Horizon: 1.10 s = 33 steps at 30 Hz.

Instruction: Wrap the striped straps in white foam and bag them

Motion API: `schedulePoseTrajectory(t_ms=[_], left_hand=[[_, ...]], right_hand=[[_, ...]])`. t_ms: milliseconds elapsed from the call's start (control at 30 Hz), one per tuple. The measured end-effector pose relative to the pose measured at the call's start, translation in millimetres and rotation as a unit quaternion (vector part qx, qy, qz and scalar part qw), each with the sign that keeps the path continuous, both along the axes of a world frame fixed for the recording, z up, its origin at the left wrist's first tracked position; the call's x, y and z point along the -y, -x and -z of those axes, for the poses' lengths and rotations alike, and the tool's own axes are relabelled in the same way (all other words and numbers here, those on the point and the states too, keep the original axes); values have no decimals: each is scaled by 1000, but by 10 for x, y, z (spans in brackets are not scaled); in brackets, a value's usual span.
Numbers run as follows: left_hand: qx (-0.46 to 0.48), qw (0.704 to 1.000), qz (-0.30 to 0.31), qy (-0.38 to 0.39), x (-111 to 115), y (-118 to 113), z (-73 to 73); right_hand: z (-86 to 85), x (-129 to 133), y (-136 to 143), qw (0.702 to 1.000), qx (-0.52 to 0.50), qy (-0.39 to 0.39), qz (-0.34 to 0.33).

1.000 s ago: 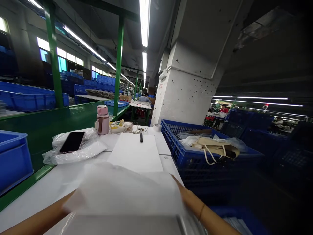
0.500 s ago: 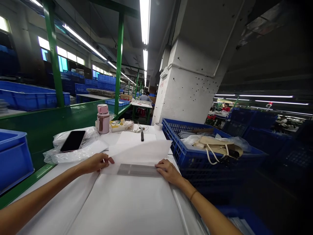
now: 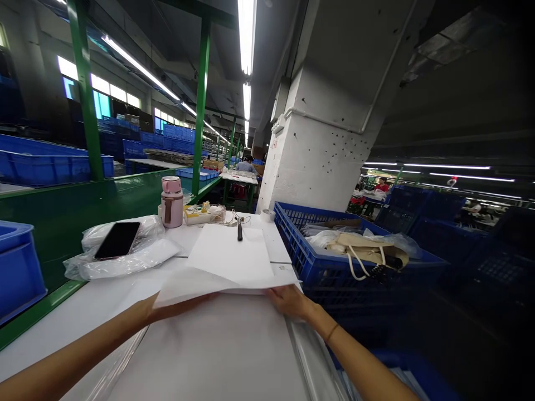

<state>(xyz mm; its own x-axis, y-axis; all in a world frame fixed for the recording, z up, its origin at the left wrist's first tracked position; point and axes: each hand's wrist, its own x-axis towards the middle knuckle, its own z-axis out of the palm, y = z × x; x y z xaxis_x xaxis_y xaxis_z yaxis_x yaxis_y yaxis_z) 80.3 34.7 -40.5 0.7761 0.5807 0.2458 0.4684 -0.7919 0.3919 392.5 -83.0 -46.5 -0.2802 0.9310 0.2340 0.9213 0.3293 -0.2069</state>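
A thin white sheet (image 3: 196,283) lies across the work surface, its near edge lifted and curled. Beneath that edge is my left hand (image 3: 179,307), its fingers mostly covered by the sheet. My right hand (image 3: 288,301) grips the sheet's right end, fingertips partly hidden. A large smooth white panel (image 3: 217,351) spreads out below both hands. Beyond the sheet lies a flat white board (image 3: 234,253), with a black-handled tool (image 3: 239,231) near its far edge. The grey strip is out of sight.
On the left, a black phone (image 3: 117,240) rests on clear plastic bags (image 3: 154,250). A pink bottle (image 3: 172,209) stands behind them. A blue crate (image 3: 309,253) holding a beige bag (image 3: 363,248) is at the right, beside a pillar. A tape roll (image 3: 267,215) sits near the crate.
The sheet's raised part has come down toward me, uncovering the white board behind. My left hand has slid right, under the sheet. The grey strip between my hands has gone from view.
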Motion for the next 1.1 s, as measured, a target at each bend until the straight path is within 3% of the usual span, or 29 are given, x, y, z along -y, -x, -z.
schedulePoseTrajectory(t_ms=[133,267,467,667,800,967,1100], left_hand=[[-21,999,1,45,-179,89,-66],[-41,999,-11,-5,-272,37,-88],[-49,997,29,-46,-75,-79,-98],[-55,997,44,-17,149,-15,-243],[-46,998,37,13,133,44,-293],[-50,998,16,-23,37,-21,-238],[-54,998,19,-33,101,-84,-190]], right_hand=[[-65,-191,-40,1000,-9,19,15],[-70,-270,48,1000,5,-14,26],[-60,-59,193,996,80,-42,-11],[-91,58,228,994,100,-43,-31],[-93,21,194,998,60,-33,-6],[-60,-97,193,999,31,-24,22],[-85,42,283,999,43,-32,11]])
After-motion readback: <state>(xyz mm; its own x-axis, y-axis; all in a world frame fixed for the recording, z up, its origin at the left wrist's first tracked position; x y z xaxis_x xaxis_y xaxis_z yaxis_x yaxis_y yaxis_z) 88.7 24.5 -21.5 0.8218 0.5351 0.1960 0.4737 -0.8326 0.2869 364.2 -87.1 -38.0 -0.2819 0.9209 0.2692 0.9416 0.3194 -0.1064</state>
